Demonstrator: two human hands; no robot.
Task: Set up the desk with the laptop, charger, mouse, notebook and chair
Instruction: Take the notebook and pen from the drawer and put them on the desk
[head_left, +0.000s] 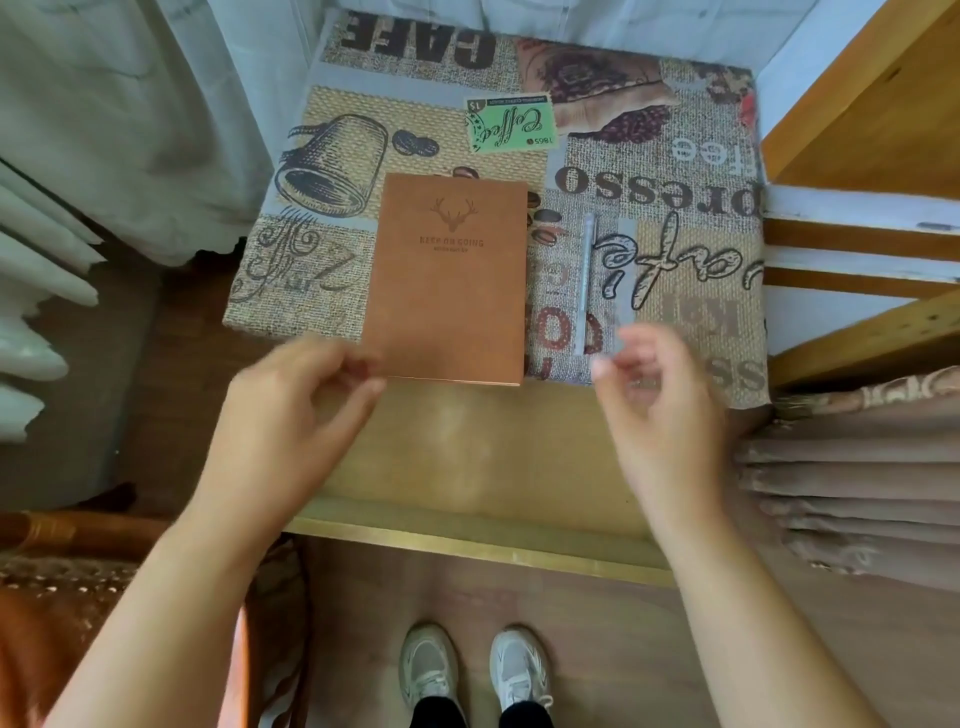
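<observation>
— Head view: what's on the desk (467, 457)?
— A closed brown notebook (449, 280) on the printed cloth (675, 208), long axis running away from the person; a pen (586, 280) parallel beside it.
— Hands?
— Left hand (291, 415) and right hand (665, 410) hover loosely curled, holding nothing.

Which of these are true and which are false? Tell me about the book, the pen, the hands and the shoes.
1. The brown notebook lies closed. True.
2. The pen lies on top of the notebook. False: it lies beside it, on the coffee-print cloth.
3. The right hand holds the pen. False: it holds nothing.
4. The left hand is near the notebook's corner. True.
5. The shoes are black. False: they are pale.
</observation>
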